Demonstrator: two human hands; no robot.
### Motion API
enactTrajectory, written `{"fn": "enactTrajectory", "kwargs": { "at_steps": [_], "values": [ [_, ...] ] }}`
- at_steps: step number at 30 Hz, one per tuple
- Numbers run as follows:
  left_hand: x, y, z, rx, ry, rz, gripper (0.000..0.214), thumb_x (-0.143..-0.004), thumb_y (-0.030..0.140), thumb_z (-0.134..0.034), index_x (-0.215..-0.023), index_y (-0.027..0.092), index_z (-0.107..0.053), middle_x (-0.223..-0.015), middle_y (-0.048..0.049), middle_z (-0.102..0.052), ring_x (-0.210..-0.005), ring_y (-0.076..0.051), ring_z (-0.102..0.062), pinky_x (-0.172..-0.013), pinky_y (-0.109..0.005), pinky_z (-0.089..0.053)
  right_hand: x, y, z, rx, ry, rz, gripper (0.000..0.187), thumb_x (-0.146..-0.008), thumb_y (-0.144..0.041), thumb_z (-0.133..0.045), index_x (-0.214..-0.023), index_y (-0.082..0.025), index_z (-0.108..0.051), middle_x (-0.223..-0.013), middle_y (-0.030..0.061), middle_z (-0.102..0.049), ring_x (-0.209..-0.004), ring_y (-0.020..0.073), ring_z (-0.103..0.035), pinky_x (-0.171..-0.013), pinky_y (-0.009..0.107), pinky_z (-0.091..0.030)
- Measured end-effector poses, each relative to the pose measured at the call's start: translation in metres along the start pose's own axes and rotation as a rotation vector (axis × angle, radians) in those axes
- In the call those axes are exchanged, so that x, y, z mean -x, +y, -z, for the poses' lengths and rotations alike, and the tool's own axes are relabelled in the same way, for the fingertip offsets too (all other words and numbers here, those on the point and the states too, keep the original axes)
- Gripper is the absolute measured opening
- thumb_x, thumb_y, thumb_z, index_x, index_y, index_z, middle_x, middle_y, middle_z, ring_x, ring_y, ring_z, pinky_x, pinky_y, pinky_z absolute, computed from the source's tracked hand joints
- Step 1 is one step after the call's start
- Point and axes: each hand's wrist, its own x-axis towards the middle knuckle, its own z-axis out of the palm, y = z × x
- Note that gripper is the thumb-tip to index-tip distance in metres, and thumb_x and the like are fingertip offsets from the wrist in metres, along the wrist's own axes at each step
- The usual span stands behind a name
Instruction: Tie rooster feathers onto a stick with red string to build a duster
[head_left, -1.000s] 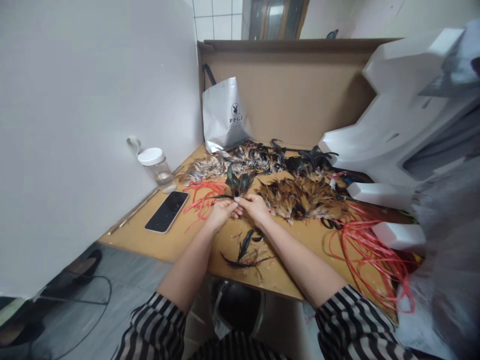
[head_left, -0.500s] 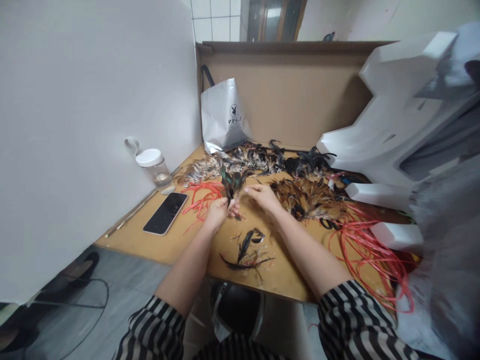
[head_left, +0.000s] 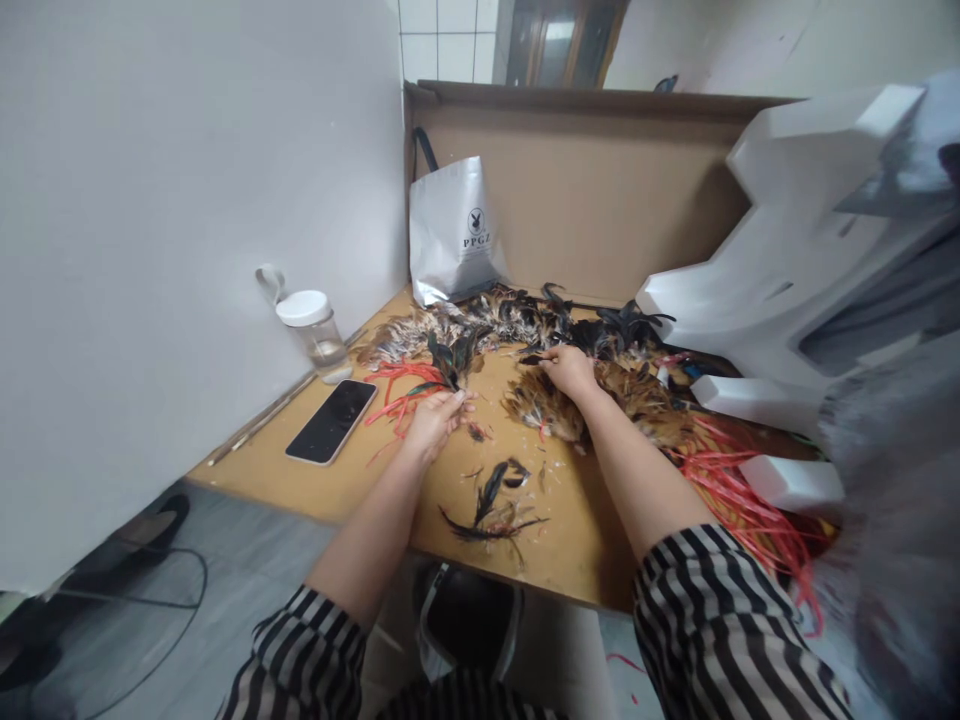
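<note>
Head cam, left to right: I've got a black smartphone lying flat on the wooden table. My left hand is pinched shut around a small bunch of dark green-black feathers. My right hand is out at the brown feather pile, fingertips nipping one dark feather.

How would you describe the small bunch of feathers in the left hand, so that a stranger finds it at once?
Start at the white bag against the cardboard wall. Come toward the table's near edge to the left hand, beside the red strings. The bunch of feathers stands upright from its fingers; it is dark and greenish, unlike the brown piles lying flat.
</note>
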Motion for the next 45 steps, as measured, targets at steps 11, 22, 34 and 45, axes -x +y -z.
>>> {"fn": "enactTrajectory", "kwargs": {
  "at_steps": [11, 22, 34, 45],
  "values": [
    [0.002, 0.002, -0.001, 0.067, -0.051, 0.033, 0.023, -0.059, 0.026, -0.077, -0.069, 0.010, -0.065, -0.073, -0.0057, -0.067, -0.067, -0.011, -0.062, -0.057, -0.019, -0.046, 0.058, -0.041, 0.050, -1.247, -0.490, 0.080, 0.024, -0.057, -0.033, -0.076, -0.069, -0.016, -0.066, -0.067, 0.0034, -0.068, -0.062, 0.0139, -0.060, -0.063, 0.027, -0.044],
    [0.003, 0.002, 0.002, 0.176, -0.183, 0.072, 0.013, -0.065, 0.018, -0.074, -0.070, 0.009, -0.065, -0.082, -0.0083, -0.068, -0.069, -0.011, -0.063, -0.057, -0.019, -0.048, 0.067, -0.029, 0.026, -1.484, -0.653, -0.051, 0.023, -0.059, -0.029, -0.075, -0.069, -0.015, -0.061, -0.068, 0.0042, -0.067, -0.060, 0.0144, -0.062, -0.057, 0.025, -0.046],
    [0.003, 0.002, 0.002, 0.197, -0.161, 0.095, 0.012, -0.065, 0.016, -0.073, -0.069, 0.008, -0.064, -0.074, -0.0064, -0.067, -0.071, -0.014, -0.065, -0.057, -0.020, -0.048, 0.065, -0.016, 0.017, -1.634, -0.778, 0.051, 0.018, -0.066, -0.022, -0.069, -0.076, -0.013, -0.056, -0.066, 0.0038, -0.064, -0.053, 0.0105, -0.057, -0.043, 0.017, -0.038],
    [0.004, 0.001, 0.000, 0.167, -0.201, 0.094, 0.013, -0.065, 0.019, -0.074, -0.068, 0.008, -0.066, -0.071, -0.0068, -0.068, -0.068, -0.014, -0.065, -0.056, -0.018, -0.050, 0.065, -0.007, 0.013, -1.655, -0.766, 0.023, 0.025, -0.063, -0.026, -0.069, -0.077, -0.017, -0.051, -0.061, -0.0003, -0.059, -0.044, 0.0064, -0.043, -0.038, 0.017, -0.028]
  ]
}}
